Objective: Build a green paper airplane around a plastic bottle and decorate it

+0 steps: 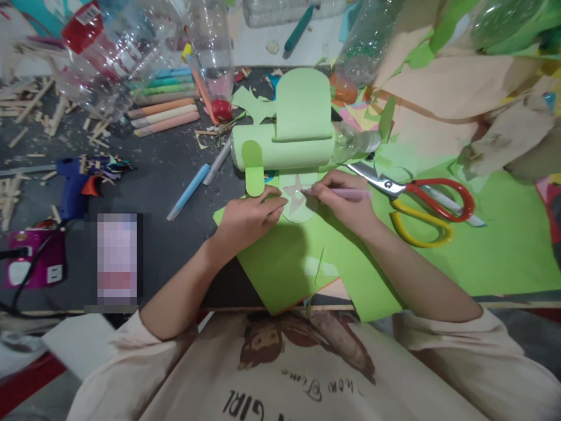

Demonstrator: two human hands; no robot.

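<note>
A plastic bottle [356,142] lies on its side, wrapped in pale green paper [298,153]. Rounded paper flaps stick out from it on the far and near sides. On the near flap [300,215] is a pinkish star [295,197]. My right hand [344,202] is closed round a light purple marker [350,193], its tip at the star's right side. My left hand [254,219] rests with fingers stretched out at the flap's left edge, beside a darker green paper strip [254,175] on the bottle.
Scissors [388,185] with red and yellow handles lie right of my right hand, on green paper sheets [495,257]. Several markers [164,114], clear bottles [214,52] and wood scraps cover the back left. A blue glue gun [72,187], a purple box [35,257] and a blurred phone-like object [117,257] are left.
</note>
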